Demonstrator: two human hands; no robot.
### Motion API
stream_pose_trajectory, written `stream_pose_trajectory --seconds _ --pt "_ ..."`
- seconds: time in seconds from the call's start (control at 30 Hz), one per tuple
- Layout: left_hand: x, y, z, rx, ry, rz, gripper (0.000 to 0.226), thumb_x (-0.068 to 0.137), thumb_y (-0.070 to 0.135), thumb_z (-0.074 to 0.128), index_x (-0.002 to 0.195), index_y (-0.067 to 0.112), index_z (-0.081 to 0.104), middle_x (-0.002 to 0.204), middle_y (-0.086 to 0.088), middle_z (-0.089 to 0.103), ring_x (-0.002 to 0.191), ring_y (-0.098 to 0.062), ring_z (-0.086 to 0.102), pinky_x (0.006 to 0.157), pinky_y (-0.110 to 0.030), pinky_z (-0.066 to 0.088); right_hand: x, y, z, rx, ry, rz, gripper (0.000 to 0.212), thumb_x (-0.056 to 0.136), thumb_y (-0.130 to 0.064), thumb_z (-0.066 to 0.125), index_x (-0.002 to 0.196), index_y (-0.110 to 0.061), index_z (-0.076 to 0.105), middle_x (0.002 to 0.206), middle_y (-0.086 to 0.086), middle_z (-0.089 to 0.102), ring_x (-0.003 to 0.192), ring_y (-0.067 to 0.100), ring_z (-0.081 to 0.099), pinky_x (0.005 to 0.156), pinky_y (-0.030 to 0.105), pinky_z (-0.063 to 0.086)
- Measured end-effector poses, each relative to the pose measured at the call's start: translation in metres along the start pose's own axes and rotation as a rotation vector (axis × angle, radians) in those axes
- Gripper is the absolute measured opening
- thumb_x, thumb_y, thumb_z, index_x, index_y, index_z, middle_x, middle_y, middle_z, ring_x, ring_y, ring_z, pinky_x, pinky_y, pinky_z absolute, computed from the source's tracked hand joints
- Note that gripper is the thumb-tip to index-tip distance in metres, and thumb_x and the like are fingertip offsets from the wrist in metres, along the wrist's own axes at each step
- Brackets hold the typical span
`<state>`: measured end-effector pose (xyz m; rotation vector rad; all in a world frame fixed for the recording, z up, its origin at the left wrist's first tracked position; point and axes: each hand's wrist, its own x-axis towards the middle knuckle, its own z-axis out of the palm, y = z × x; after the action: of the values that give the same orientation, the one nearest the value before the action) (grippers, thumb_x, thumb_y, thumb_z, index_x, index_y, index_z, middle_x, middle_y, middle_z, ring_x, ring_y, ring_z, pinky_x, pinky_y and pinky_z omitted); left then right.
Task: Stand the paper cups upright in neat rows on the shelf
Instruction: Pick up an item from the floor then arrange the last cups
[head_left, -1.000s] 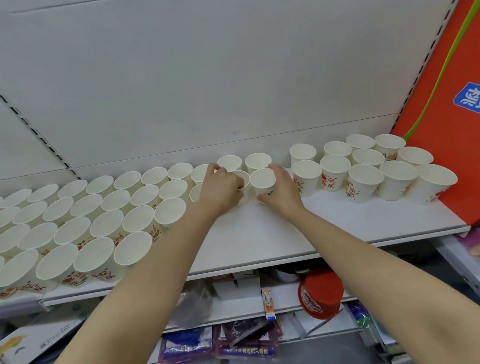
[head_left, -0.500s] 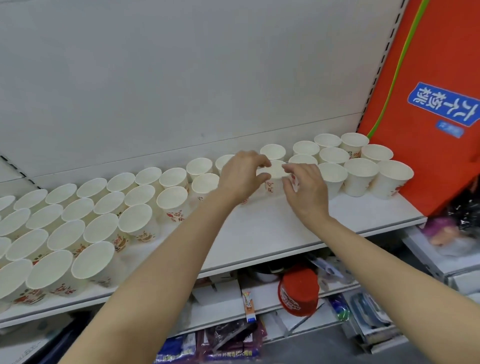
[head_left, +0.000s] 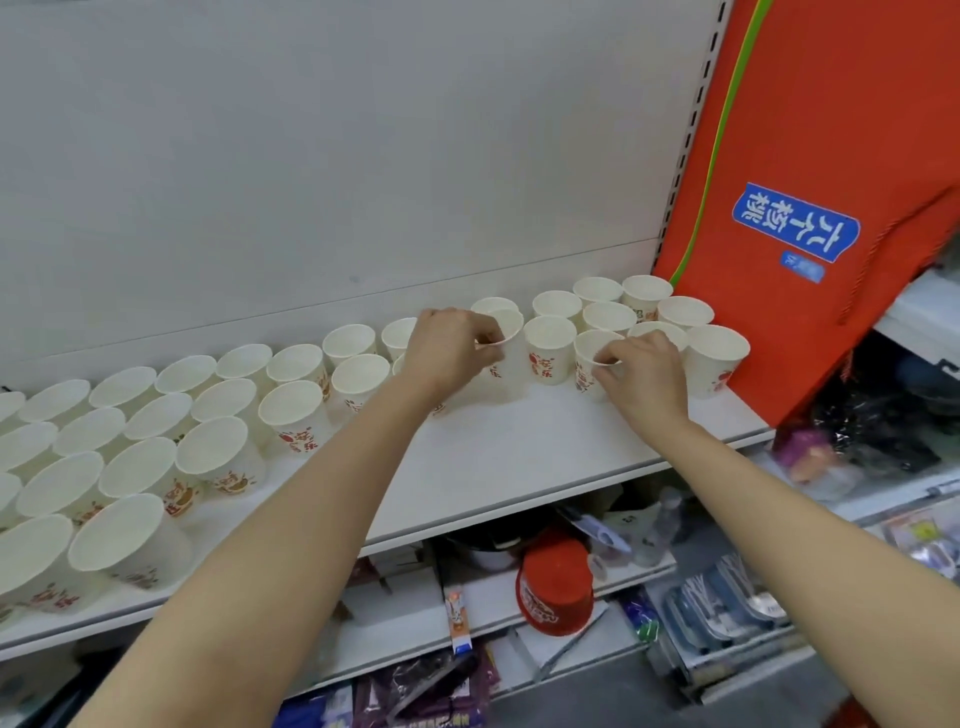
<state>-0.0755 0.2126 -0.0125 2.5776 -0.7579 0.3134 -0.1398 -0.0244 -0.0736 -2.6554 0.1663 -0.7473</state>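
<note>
Nearly done — dozens of paper cups (head_left: 218, 447) upright from nine to two o'clock on shelf (head_left: 519, 457), left hand (head_left: 447, 351) and right hand (head_left: 644, 371) each pinching a cup rim near one o'clock.

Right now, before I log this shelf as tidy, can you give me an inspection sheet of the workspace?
Surface: white shelf, bare strip along its front right.
Job's things: paper cups upright in rows at left; a smaller cluster at the right end.
Clutter: red tub and packets on the shelf below.
Hands: left hand pinches the rim of a cup; right hand pinches the rim of another cup.
Cables: nothing seen.
Surroundings: white back panel; orange bag with a blue label, right.
</note>
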Motion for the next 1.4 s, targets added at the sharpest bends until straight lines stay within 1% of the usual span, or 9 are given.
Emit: stream_pose_trajectory --seconds 0.13,0.27,0.33,0.47,0.6,0.87,1.1,1.3,1.4 --pt "-0.021 -0.002 -0.034 -0.209 -0.086 -0.094 0.008 0.082 0.031 0.074 0.084 0.023 0.075 0.083 0.013 0.07 0.083 -0.004 0.059 0.072 -0.017 0.04 -0.001 -0.005 -0.006 0.081 0.014 -0.026 0.004 0.077 -0.019 0.075 0.079 -0.016 0.073 0.079 -0.001 0.07 0.087 0.026 0.052 0.075 0.036 0.031" --pt "-0.056 -0.019 -0.066 -0.293 -0.063 -0.15 0.007 0.083 0.03 0.075 0.081 0.024 0.075 0.078 0.014 0.069 0.073 0.007 0.057 0.063 -0.006 0.035 -0.018 -0.039 -0.009 0.252 0.037 -0.059 0.003 0.078 -0.018 0.075 0.081 -0.016 0.074 0.082 -0.001 0.071 0.088 0.025 0.054 0.081 0.041 0.037" --pt "-0.078 -0.031 -0.081 -0.317 -0.034 -0.185 0.007 0.085 0.03 0.074 0.081 0.024 0.075 0.078 0.013 0.069 0.072 0.006 0.057 0.062 -0.007 0.037 -0.032 -0.063 -0.006 0.342 0.041 -0.101 0.004 0.077 -0.017 0.076 0.081 -0.018 0.074 0.083 -0.004 0.071 0.088 0.024 0.055 0.083 0.039 0.039" --pt "-0.128 -0.06 -0.117 -0.323 -0.001 -0.254 0.008 0.085 0.029 0.074 0.079 0.025 0.075 0.078 0.012 0.07 0.072 0.002 0.059 0.061 -0.011 0.042 -0.058 -0.123 0.004 0.499 0.027 -0.175 0.005 0.077 -0.015 0.077 0.08 -0.017 0.074 0.079 -0.009 0.067 0.087 0.017 0.051 0.083 0.015 0.033" --pt "-0.177 -0.083 -0.14 -0.266 0.007 -0.317 0.004 0.082 0.027 0.078 0.081 0.023 0.076 0.083 0.013 0.07 0.079 0.002 0.06 0.066 -0.007 0.041 -0.083 -0.18 0.022 0.534 -0.026 -0.285 0.004 0.077 -0.02 0.075 0.08 -0.017 0.074 0.078 -0.011 0.066 0.088 0.017 0.048 0.079 0.024 0.037" --pt "-0.23 -0.114 -0.125 0.073 -0.084 -0.247 0.01 0.082 0.034 0.075 0.088 0.026 0.077 0.09 0.009 0.073 0.086 -0.012 0.063 0.082 -0.033 0.047 -0.109 -0.24 0.051 0.481 -0.136 -0.299 0.005 0.079 -0.016 0.075 0.083 -0.014 0.074 0.082 -0.001 0.07 0.092 0.023 0.051 0.077 0.026 0.039" --pt "-0.234 -0.126 -0.108 0.268 -0.074 -0.148 0.014 0.086 0.038 0.067 0.095 0.03 0.074 0.094 0.006 0.071 0.094 -0.019 0.058 0.089 -0.034 0.034 -0.122 -0.26 0.057 0.438 -0.178 -0.289 0.002 0.082 -0.019 0.073 0.083 -0.017 0.073 0.08 -0.006 0.068 0.096 0.02 0.05 0.077 0.03 0.044" --pt "-0.239 -0.138 -0.138 -0.018 0.088 -0.174 0.028 0.079 0.047 0.075 0.103 0.03 0.073 0.102 0.015 0.069 0.096 -0.007 0.057 0.085 -0.03 0.044 -0.126 -0.263 0.053 0.426 -0.161 -0.285 0.019 0.08 -0.027 0.075 0.096 -0.018 0.073 0.092 -0.007 0.07 0.099 0.016 0.05 0.082 0.028 0.044" --pt "-0.232 -0.161 -0.156 0.104 0.085 -0.25 0.019 0.084 0.031 0.072 0.103 0.03 0.073 0.106 0.011 0.07 0.101 -0.014 0.06 0.086 -0.036 0.047 -0.126 -0.261 0.05 0.418 -0.163 -0.335 0.024 0.079 -0.029 0.075 0.101 -0.017 0.072 0.097 -0.006 0.07 0.101 0.018 0.052 0.085 0.029 0.044"
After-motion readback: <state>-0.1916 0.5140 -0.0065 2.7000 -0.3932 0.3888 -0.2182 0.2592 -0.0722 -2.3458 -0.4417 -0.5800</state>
